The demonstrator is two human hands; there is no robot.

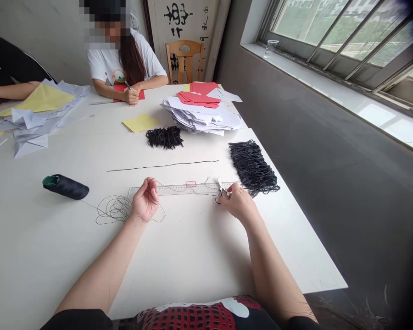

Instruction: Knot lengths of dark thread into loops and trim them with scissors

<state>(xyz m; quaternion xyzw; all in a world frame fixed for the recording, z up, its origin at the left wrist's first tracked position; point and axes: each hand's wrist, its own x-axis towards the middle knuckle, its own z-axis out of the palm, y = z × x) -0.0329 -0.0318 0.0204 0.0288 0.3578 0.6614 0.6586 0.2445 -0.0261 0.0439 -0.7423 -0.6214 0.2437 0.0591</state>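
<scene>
My left hand [146,200] is raised over the left end of a clear ruler [172,189], palm up, its fingertips pinched on a thin dark thread [168,186]. The thread runs right across the ruler. Loose coils of thread [113,211] lie left of this hand and lead to a dark spool [69,187] on its side. My right hand [240,202] is closed on the handles of small metal scissors [220,185] at the ruler's right part. The blades point away from me. Behind the ruler lies a straight black cord [165,165].
Bundles of black cord loops [253,166] and short black cords [164,137] lie on the white table [179,256]. Behind them are a paper stack [199,117], red sheets [198,99] and a yellow sheet [140,122]. Across the table a person [124,64] holds a pen.
</scene>
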